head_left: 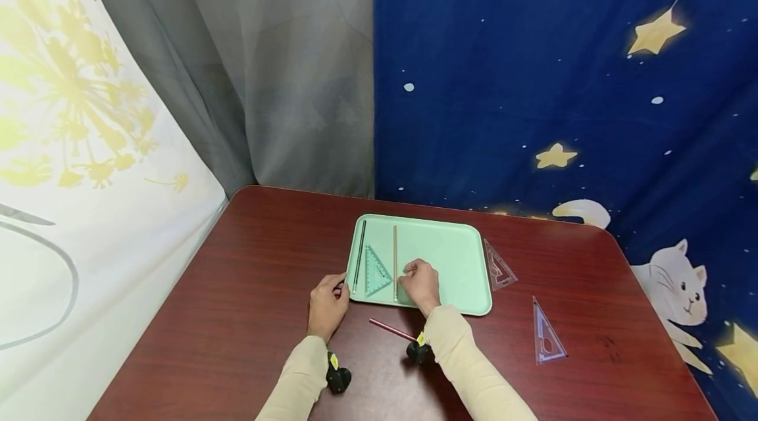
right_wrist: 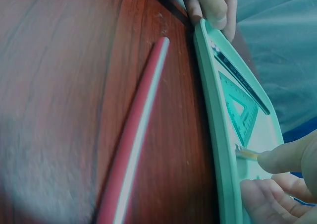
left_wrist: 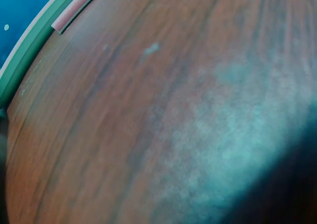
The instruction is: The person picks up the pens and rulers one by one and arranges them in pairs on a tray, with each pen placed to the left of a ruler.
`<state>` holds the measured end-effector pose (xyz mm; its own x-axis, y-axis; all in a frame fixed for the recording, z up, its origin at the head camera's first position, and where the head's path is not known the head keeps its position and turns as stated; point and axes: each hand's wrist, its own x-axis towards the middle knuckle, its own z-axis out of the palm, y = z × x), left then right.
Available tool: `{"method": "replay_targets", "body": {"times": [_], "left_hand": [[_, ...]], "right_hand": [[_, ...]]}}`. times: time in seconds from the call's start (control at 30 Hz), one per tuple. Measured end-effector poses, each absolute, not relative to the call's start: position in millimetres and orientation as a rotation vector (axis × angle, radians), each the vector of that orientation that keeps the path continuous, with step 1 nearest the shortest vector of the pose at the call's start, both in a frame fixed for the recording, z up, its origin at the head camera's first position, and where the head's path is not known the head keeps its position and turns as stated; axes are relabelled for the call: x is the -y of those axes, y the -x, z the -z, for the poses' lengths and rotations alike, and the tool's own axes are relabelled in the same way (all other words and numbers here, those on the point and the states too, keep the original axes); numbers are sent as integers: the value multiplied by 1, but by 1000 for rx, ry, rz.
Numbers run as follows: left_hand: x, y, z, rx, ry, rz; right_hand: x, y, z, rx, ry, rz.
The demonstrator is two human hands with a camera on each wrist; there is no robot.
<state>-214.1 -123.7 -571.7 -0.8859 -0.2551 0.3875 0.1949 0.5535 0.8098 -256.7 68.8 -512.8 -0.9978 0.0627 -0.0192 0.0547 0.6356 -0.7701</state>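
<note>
A mint-green tray [head_left: 453, 237] lies on the table. My left hand [head_left: 328, 309] holds its near left corner, fingers at the rim in the right wrist view. My right hand [head_left: 422, 284] is over the near part of the tray, fingers bent loosely. Its thumb [right_wrist: 285, 159] touches the near end of a wooden pencil [head_left: 395, 253] lying lengthwise on the tray. Left of that pencil lies a clear green set square [head_left: 372, 276], then a dark pencil [head_left: 359, 256] along the left side. A red pencil [head_left: 391, 327] rests on the table in front of the tray, below my right wrist.
A clear set square [head_left: 502, 273] lies against the tray's right side. Farther right and nearer is a purplish set square [head_left: 546, 342]. The dark red wooden table [head_left: 237, 329] ends at the back before grey and blue curtains [head_left: 474, 79].
</note>
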Motion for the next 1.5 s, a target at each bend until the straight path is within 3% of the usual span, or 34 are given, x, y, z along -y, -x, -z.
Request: {"method": "replay_targets", "body": {"times": [1.5], "left_hand": [[124,213,571,2342,-79,1302]], "right_hand": [[-170,269,508,2834,426,-1138]]}}
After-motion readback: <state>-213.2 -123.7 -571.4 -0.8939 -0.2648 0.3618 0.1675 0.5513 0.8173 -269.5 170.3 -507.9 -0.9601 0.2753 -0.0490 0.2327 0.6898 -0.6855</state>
